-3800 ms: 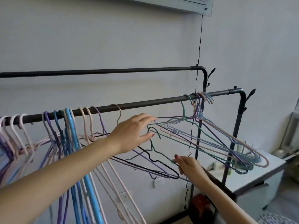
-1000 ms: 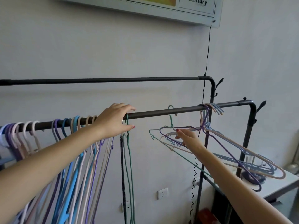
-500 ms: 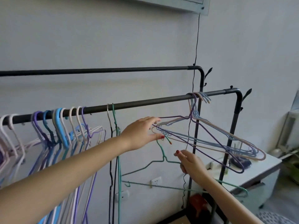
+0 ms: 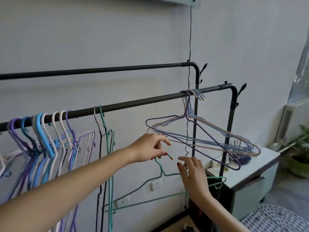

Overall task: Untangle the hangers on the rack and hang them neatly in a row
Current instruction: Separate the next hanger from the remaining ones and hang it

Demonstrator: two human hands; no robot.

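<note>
A black rack has a front rail [image 4: 142,104] and a higher back rail [image 4: 100,70]. A tangled bunch of purple, blue and pink hangers [image 4: 209,139] hangs tilted near the front rail's right end. My left hand [image 4: 150,149] pinches the hook of a loose green hanger [image 4: 167,174] below that bunch. Just to the right, my right hand [image 4: 192,174] has straight fingers in front of the green hanger's shoulder. A black hanger [image 4: 100,148] and a green hanger [image 4: 108,156] hang straight mid-rail. Several purple, blue and pink hangers [image 4: 50,136] hang in a row on the left.
A white cabinet [image 4: 250,174] stands behind the rack's right post with small items on top. A black cord [image 4: 189,47] runs down the wall. Wall sockets [image 4: 156,184] sit low on the wall. A potted plant [image 4: 299,153] stands far right, a dotted cushion [image 4: 270,220] bottom right.
The green hanger is off the rail and out of the tangled bunch. My left hand dropped from the bunch to pinch its hook. My right hand let go and opened.
</note>
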